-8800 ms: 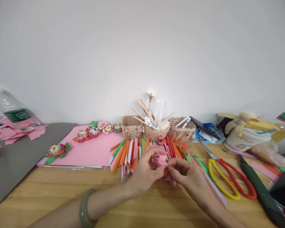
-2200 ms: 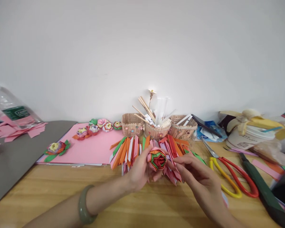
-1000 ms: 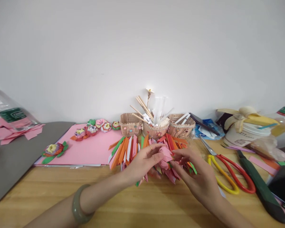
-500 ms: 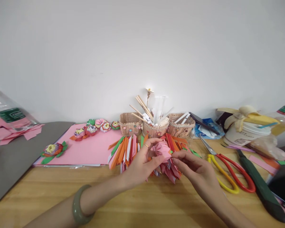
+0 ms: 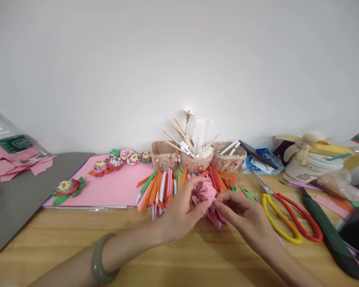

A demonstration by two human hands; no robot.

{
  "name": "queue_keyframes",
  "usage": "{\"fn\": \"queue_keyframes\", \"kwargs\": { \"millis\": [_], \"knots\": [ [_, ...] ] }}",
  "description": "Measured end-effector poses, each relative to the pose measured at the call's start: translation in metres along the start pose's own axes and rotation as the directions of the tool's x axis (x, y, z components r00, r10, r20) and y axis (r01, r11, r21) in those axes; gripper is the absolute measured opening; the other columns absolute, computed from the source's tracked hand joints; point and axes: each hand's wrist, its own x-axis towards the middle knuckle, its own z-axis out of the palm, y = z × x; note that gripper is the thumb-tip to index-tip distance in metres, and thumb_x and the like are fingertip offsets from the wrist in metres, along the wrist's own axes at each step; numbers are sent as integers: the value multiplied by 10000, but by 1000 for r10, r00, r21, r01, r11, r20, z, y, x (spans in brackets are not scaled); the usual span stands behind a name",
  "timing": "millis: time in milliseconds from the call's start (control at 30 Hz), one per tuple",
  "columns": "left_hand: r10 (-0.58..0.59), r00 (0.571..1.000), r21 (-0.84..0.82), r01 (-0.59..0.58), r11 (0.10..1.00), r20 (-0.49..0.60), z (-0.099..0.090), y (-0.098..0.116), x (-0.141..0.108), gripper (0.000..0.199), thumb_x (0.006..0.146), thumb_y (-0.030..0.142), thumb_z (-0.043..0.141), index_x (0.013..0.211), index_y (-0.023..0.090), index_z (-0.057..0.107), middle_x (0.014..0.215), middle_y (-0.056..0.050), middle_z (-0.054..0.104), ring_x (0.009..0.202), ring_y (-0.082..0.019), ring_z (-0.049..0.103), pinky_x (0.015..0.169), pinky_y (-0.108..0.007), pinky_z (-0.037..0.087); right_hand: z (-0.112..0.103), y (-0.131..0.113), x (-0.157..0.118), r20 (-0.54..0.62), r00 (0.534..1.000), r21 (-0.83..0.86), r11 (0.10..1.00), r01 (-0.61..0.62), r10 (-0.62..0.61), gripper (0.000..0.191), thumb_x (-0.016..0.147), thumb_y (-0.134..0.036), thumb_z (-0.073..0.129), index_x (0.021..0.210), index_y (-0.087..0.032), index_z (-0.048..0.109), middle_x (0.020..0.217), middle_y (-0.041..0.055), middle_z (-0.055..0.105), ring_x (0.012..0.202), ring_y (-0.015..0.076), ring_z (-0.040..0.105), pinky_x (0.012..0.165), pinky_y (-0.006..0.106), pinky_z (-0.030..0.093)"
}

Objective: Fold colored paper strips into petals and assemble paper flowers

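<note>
A pleated pink paper flower (image 5: 204, 191) is held between my two hands, above piles of folded paper strips. My left hand (image 5: 179, 211), with a ring on one finger, grips its left side between thumb and fingers. My right hand (image 5: 242, 211) pinches the flower's lower right edge with thumb and index finger. Folded orange, green, white and pink strips (image 5: 158, 189) lie fanned out left of the flower. More red and orange strips (image 5: 217, 179) lie behind it. Part of the flower is hidden by my fingers.
Three woven baskets (image 5: 164, 161) stand by the wall, the middle one full of sticks. Finished paper flowers (image 5: 68, 187) rest on pink sheets (image 5: 116, 189) at left. Scissors (image 5: 299, 217), a green cutter (image 5: 329, 235) and a white tub (image 5: 314, 169) with a banana peel are at right.
The pink flower has turned a little, so more of its pleated face shows. My left hand has shifted slightly down, and my right fingers have moved slightly left along the edge.
</note>
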Motion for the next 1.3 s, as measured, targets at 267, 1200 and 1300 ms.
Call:
{"fn": "queue_keyframes", "kwargs": {
  "millis": [267,1200,1300],
  "knots": [
    [-21,1000,13,21,1000,-20,2,-3,0,316,833,330,489,1122,223,418,1037,-59,540,944,-171,515,826,-318,414,2,0,-3,-82,984,-229,964,135,-158,172,798,-240,481,676,-171,581,594,4,593,543,124,520,515,220,404],
    [-79,997,-180,73,981,-27,2,1,1,328,802,320,534,1087,227,401,906,-25,508,805,-125,512,610,-212,437,-7,8,5,149,977,407,891,-202,153,202,709,-349,675,690,-147,670,547,-9,585,478,78,470,480,207,396],
    [-85,996,-137,82,987,-16,2,3,1,325,796,322,537,1083,232,412,906,-26,511,812,-134,512,588,-209,432,-5,3,5,131,979,336,923,-190,154,236,692,-372,679,640,-147,633,528,-16,563,474,85,461,484,216,388]
  ]
}}
